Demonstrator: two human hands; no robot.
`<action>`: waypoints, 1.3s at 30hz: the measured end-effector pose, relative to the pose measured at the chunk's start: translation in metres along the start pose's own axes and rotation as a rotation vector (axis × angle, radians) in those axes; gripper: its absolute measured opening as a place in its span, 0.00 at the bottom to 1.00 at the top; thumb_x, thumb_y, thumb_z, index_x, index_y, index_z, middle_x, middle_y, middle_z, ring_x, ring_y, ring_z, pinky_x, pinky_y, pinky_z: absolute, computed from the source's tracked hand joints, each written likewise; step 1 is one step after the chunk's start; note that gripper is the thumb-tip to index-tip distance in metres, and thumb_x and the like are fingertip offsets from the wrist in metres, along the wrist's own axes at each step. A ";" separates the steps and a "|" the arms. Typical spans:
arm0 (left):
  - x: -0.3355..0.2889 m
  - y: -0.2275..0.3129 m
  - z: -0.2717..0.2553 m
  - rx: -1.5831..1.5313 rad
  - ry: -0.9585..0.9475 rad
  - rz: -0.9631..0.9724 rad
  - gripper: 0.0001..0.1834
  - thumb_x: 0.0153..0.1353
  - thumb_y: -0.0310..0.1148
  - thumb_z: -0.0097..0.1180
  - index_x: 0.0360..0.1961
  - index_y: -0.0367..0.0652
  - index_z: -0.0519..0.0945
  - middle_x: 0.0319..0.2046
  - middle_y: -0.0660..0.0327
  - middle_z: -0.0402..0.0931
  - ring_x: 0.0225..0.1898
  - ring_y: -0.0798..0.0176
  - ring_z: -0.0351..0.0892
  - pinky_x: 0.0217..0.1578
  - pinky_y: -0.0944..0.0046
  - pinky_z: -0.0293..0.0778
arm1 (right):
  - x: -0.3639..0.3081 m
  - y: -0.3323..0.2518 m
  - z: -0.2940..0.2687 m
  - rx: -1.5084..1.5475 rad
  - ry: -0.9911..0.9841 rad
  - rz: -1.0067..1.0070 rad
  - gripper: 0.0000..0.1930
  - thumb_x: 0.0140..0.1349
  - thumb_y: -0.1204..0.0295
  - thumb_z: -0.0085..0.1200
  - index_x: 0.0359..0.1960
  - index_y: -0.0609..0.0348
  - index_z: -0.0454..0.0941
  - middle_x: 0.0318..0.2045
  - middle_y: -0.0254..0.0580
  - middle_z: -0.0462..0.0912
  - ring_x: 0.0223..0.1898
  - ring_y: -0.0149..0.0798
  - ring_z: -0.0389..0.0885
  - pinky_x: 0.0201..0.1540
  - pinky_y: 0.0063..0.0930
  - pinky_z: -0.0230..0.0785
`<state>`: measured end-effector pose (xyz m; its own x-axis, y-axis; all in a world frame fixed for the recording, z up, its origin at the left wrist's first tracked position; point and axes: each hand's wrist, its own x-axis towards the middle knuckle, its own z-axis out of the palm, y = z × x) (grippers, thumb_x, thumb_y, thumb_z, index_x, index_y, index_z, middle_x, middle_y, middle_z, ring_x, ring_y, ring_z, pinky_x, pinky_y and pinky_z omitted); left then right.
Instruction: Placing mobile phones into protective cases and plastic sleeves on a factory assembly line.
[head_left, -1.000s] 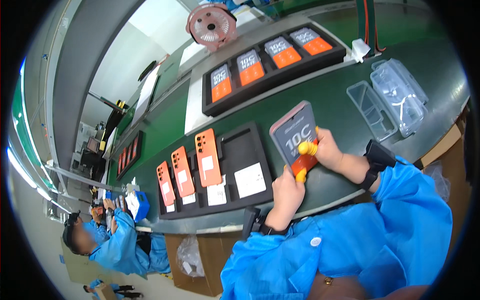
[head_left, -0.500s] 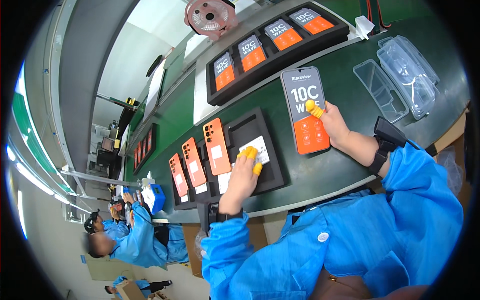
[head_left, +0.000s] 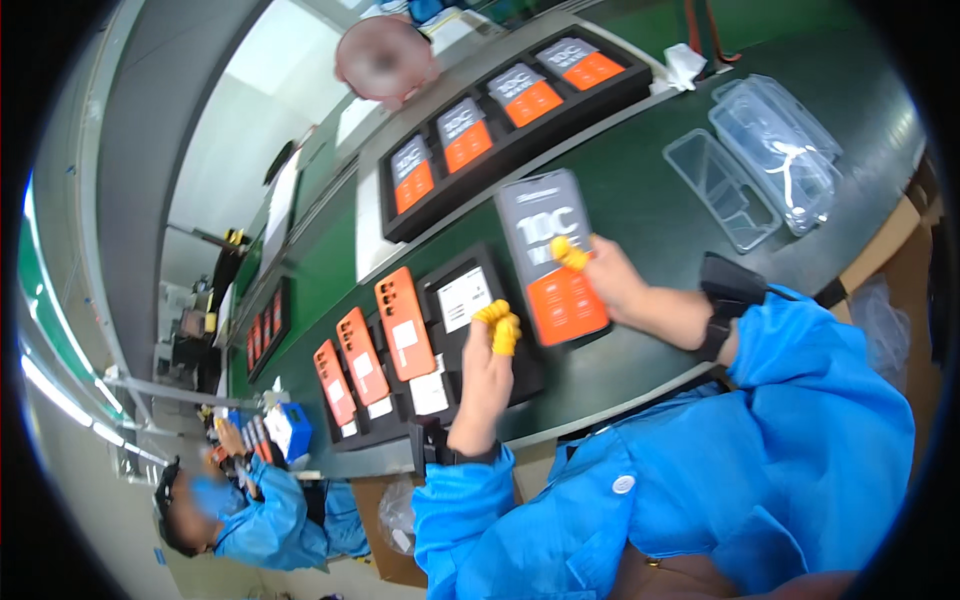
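Note:
My right hand (head_left: 615,282), a yellow cot on its thumb, grips a smartphone (head_left: 553,262) by its right side, its grey and orange printed front facing up. My left hand (head_left: 485,375) is closed over the black foam tray (head_left: 468,375), with yellow cots on its fingers. Its fingertips pinch the lower right corner of a white label card (head_left: 465,298). Left of the card, three orange phones lie back up in the tray, the nearest one (head_left: 405,325) with a white sticker. White cards (head_left: 430,392) show below them.
A second black tray (head_left: 515,135) holding several phones stands behind. Clear plastic cases (head_left: 775,150) lie at the right, near a crumpled white tissue (head_left: 685,66). A pink fan (head_left: 385,60) stands at the back. A co-worker in blue (head_left: 270,515) is at the left, beside a blue box (head_left: 288,432).
The label card has shifted up and left relative to the tray. My left fingers have moved from over it to its lower right corner. The phone in my right hand has come nearer the tray.

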<state>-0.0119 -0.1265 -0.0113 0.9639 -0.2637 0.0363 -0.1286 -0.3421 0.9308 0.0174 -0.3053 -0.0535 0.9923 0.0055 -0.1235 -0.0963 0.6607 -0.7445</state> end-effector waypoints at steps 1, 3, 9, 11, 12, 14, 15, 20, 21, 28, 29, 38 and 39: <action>-0.010 0.006 0.015 -0.031 0.046 0.127 0.14 0.61 0.32 0.41 0.43 0.34 0.67 0.37 0.59 0.69 0.39 0.69 0.67 0.40 0.71 0.64 | 0.000 0.011 0.009 -0.057 -0.059 -0.033 0.12 0.56 0.70 0.48 0.39 0.65 0.67 0.33 0.39 0.74 0.34 0.28 0.73 0.37 0.23 0.68; -0.011 0.005 0.035 -0.219 0.196 0.217 0.14 0.61 0.33 0.41 0.44 0.34 0.66 0.35 0.61 0.70 0.37 0.71 0.68 0.40 0.72 0.64 | -0.002 0.018 0.021 -0.133 -0.209 -0.105 0.13 0.57 0.69 0.48 0.40 0.64 0.67 0.33 0.38 0.74 0.36 0.26 0.71 0.38 0.22 0.66; -0.017 -0.005 -0.009 -0.528 0.451 0.132 0.13 0.61 0.30 0.39 0.43 0.35 0.68 0.35 0.60 0.72 0.38 0.68 0.71 0.39 0.69 0.67 | -0.022 -0.072 -0.010 -1.404 -0.023 -0.781 0.21 0.45 0.59 0.57 0.38 0.59 0.72 0.32 0.47 0.74 0.38 0.44 0.72 0.39 0.32 0.66; -0.019 -0.018 -0.039 -0.365 0.396 0.050 0.12 0.60 0.29 0.40 0.41 0.35 0.70 0.32 0.61 0.72 0.33 0.69 0.70 0.35 0.70 0.67 | -0.019 -0.091 -0.052 -1.676 0.348 -0.889 0.21 0.42 0.61 0.59 0.37 0.59 0.73 0.35 0.47 0.72 0.38 0.46 0.71 0.39 0.33 0.66; -0.020 -0.031 -0.045 -0.356 0.411 0.047 0.12 0.60 0.29 0.40 0.41 0.35 0.70 0.32 0.61 0.72 0.33 0.69 0.70 0.35 0.70 0.67 | -0.017 -0.094 -0.076 -1.821 0.447 -0.856 0.20 0.42 0.62 0.58 0.36 0.61 0.73 0.37 0.46 0.70 0.39 0.45 0.70 0.38 0.34 0.66; -0.024 -0.047 -0.057 0.264 0.355 -0.132 0.11 0.60 0.30 0.41 0.39 0.35 0.71 0.28 0.63 0.71 0.29 0.72 0.68 0.31 0.72 0.65 | -0.019 -0.096 -0.103 -2.064 0.477 -0.565 0.19 0.43 0.65 0.58 0.36 0.62 0.72 0.37 0.46 0.69 0.39 0.45 0.69 0.38 0.34 0.66; -0.023 -0.037 -0.047 0.263 0.327 -0.138 0.11 0.59 0.31 0.42 0.37 0.35 0.71 0.25 0.64 0.70 0.27 0.73 0.65 0.28 0.72 0.63 | -0.017 -0.096 -0.111 -2.061 0.465 -0.568 0.19 0.43 0.65 0.58 0.36 0.62 0.72 0.37 0.46 0.69 0.39 0.45 0.69 0.38 0.34 0.66; -0.013 -0.021 -0.041 0.586 0.309 -0.204 0.12 0.56 0.35 0.46 0.33 0.35 0.70 0.27 0.54 0.72 0.29 0.59 0.70 0.32 0.63 0.66 | -0.013 -0.097 -0.099 -1.967 0.352 -0.567 0.16 0.43 0.70 0.56 0.34 0.65 0.71 0.38 0.46 0.68 0.42 0.44 0.67 0.41 0.33 0.66; -0.013 -0.018 -0.038 0.889 0.327 -0.266 0.12 0.55 0.36 0.47 0.32 0.35 0.70 0.29 0.51 0.71 0.30 0.54 0.70 0.33 0.59 0.66 | -0.016 -0.099 -0.093 -1.967 0.347 -0.570 0.16 0.43 0.70 0.56 0.34 0.65 0.71 0.38 0.46 0.68 0.42 0.44 0.67 0.41 0.33 0.66; -0.023 -0.034 -0.074 1.043 0.589 0.079 0.14 0.52 0.38 0.49 0.29 0.35 0.69 0.29 0.49 0.67 0.33 0.47 0.65 0.34 0.53 0.63 | -0.013 -0.104 -0.098 -2.155 0.345 -0.518 0.15 0.42 0.72 0.56 0.33 0.65 0.71 0.34 0.46 0.71 0.39 0.45 0.70 0.40 0.31 0.66; -0.020 -0.035 -0.083 1.082 0.625 0.042 0.14 0.52 0.38 0.50 0.30 0.35 0.69 0.29 0.48 0.67 0.34 0.47 0.66 0.34 0.53 0.63 | -0.014 -0.108 -0.096 -2.201 0.244 -0.476 0.15 0.41 0.73 0.56 0.32 0.64 0.71 0.32 0.46 0.73 0.38 0.45 0.71 0.40 0.31 0.66; 0.011 -0.075 -0.138 0.694 0.522 -0.276 0.20 0.55 0.37 0.48 0.40 0.28 0.67 0.37 0.42 0.70 0.40 0.48 0.71 0.39 0.60 0.67 | -0.016 -0.079 -0.027 -1.963 -1.086 -0.689 0.04 0.45 0.73 0.45 0.20 0.55 0.72 0.28 0.36 0.73 0.35 0.36 0.71 0.40 0.25 0.63; 0.017 -0.088 -0.142 0.701 0.525 -0.237 0.20 0.55 0.36 0.48 0.40 0.28 0.67 0.37 0.44 0.71 0.39 0.50 0.72 0.39 0.61 0.66 | -0.027 -0.064 -0.030 -1.958 -1.219 -0.850 0.04 0.46 0.72 0.45 0.19 0.55 0.72 0.28 0.35 0.72 0.35 0.36 0.70 0.41 0.25 0.63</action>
<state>0.0490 0.0275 -0.0406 0.9435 0.2693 0.1932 0.1393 -0.8510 0.5063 -0.0057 -0.3706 -0.0223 0.3639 0.9233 0.1231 0.9299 -0.3677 0.0087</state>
